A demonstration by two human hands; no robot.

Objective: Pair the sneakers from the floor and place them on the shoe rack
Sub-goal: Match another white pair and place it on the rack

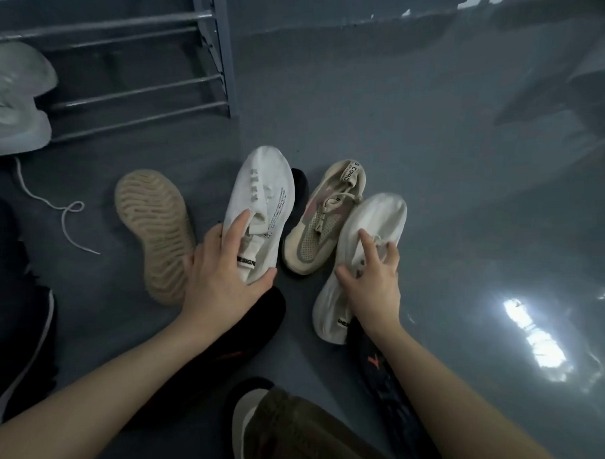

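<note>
Two matching white knit sneakers lie on the grey floor in front of me. My left hand (224, 274) grips the heel end of the left white sneaker (264, 193), fingers over its collar and thumb under its side. My right hand (371, 276) clasps the middle of the right white sneaker (373, 225) over its laces. Between the two lies a beige mesh sneaker (321, 226), upright. Its beige partner (153, 231) lies sole-up to the left. The grey metal shoe rack (134, 93) stands at the top left.
Pale grey-white sneakers (14, 99) rest at the rack's left end, a loose lace (55, 207) trailing on the floor. Black sneakers lie at the far left (14, 288), under my left wrist (242, 333) and under my right forearm (385, 376). An olive shoe (287, 431) sits at the bottom.
</note>
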